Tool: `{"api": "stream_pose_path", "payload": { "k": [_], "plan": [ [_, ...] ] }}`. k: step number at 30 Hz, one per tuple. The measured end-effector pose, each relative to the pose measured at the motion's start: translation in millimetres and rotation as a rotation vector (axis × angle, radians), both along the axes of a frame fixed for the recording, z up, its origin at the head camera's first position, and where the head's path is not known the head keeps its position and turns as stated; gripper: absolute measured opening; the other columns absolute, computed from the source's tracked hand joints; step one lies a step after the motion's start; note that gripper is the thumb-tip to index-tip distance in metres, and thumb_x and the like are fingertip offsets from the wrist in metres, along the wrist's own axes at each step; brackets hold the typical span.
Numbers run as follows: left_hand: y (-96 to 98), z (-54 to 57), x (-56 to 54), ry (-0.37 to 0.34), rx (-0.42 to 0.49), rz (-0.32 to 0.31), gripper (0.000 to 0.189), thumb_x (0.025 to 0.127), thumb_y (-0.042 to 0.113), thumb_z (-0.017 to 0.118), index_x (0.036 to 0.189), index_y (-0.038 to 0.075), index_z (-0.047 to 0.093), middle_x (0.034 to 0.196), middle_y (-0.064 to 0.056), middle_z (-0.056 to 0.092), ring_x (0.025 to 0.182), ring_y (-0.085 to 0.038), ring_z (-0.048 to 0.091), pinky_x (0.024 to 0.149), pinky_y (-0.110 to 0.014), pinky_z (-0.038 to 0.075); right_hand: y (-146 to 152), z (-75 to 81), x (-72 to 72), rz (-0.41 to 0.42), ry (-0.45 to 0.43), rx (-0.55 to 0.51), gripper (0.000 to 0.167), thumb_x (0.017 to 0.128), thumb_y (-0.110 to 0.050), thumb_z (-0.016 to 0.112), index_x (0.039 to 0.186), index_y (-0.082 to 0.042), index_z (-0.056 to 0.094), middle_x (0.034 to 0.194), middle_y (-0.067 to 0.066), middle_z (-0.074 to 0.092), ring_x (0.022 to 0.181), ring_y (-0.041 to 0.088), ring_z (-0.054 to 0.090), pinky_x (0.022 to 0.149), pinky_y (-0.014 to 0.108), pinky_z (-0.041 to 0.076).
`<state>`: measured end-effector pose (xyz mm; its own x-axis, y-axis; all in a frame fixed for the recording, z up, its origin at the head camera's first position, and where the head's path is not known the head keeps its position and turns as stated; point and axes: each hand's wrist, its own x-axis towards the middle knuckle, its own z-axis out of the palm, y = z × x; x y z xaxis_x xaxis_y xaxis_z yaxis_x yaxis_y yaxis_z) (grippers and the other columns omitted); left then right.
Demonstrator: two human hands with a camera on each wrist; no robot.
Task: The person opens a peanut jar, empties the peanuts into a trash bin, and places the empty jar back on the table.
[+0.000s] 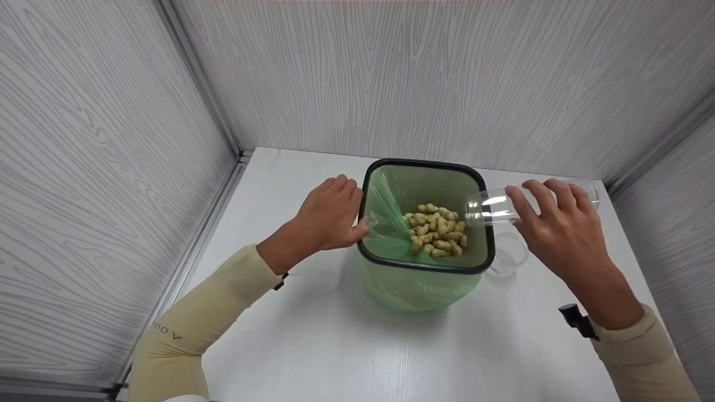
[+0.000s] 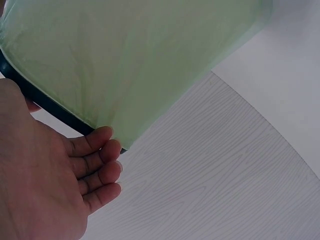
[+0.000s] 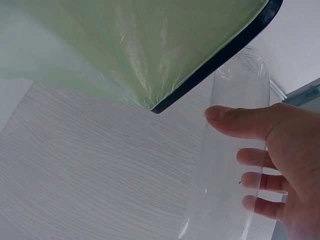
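A trash bin point(image 1: 422, 290) with a green plastic liner and a black rim stands on the white table, with several unshelled peanuts point(image 1: 438, 231) heaped inside. My left hand point(image 1: 333, 215) grips the bin's left rim, thumb at the inner edge; the left wrist view shows its fingers curled by the rim. In my right hand point(image 1: 564, 226) is a clear plastic jar point(image 3: 225, 165), held on its side with its open mouth over the bin's right rim. No peanuts show in the jar.
A clear round lid point(image 1: 511, 254) lies on the table point(image 1: 357, 357) right of the bin, below the jar. Wood-grain panels point(image 1: 357, 78) close off the back and both sides.
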<state>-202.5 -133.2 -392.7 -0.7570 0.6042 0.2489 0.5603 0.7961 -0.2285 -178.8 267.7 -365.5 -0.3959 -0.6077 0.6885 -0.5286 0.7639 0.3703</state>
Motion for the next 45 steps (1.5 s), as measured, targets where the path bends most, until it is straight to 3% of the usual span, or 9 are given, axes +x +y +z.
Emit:
{"api": "stream_pose_path", "payload": {
  "k": [13,21,30,39,45],
  "plan": [
    [0.4,1.3,0.9,-0.067,-0.033,0.041,0.050,0.101,0.042,0.040,0.113,-0.002,0.060,0.109,-0.016,0.058,0.102,-0.030,0.048,0.100,-0.043,0.043,11,-10.6,2.6,-0.037,-0.034,-0.054,0.064,0.070,-0.008,0.092,0.127,0.001,0.065,0.112,0.025,0.070,0.096,0.049,0.065,0.072,0.062,0.055],
    [0.0,-1.0,-0.5,-0.033,0.005,0.023,0.046,0.099,0.040,0.041,0.107,-0.001,0.060,0.103,-0.015,0.057,0.098,-0.029,0.048,0.095,-0.043,0.044,17,-17.1,4.6,-0.066,-0.079,-0.071,0.066,0.070,-0.012,0.094,0.127,0.005,0.064,0.112,0.027,0.070,0.096,0.049,0.066,0.067,0.060,0.057],
    [0.8,-0.9,-0.1,-0.034,0.021,0.017,0.044,0.099,0.039,0.042,0.105,-0.001,0.059,0.102,-0.015,0.057,0.097,-0.030,0.048,0.096,-0.043,0.044,22,-27.8,6.3,-0.052,-0.121,-0.178,0.068,0.067,-0.011,0.094,0.126,0.006,0.065,0.112,0.027,0.070,0.096,0.049,0.065,0.067,0.063,0.057],
    [0.9,-2.2,0.0,-0.018,0.020,0.006,0.047,0.101,0.039,0.044,0.111,-0.003,0.061,0.105,-0.016,0.058,0.098,-0.030,0.047,0.096,-0.043,0.043,29,-42.6,7.4,-0.076,-0.168,-0.268,0.070,0.064,-0.009,0.096,0.124,0.010,0.064,0.109,0.030,0.069,0.095,0.049,0.065,0.058,0.065,0.055],
    [-0.8,-4.6,-0.6,-0.010,0.041,0.005,0.048,0.100,0.039,0.046,0.114,-0.004,0.062,0.108,-0.017,0.060,0.099,-0.031,0.050,0.098,-0.044,0.046,32,-54.9,9.2,-0.109,-0.212,-0.289,0.067,0.069,-0.011,0.096,0.123,0.010,0.062,0.109,0.031,0.069,0.096,0.049,0.066,0.061,0.064,0.057]
  ]
}}
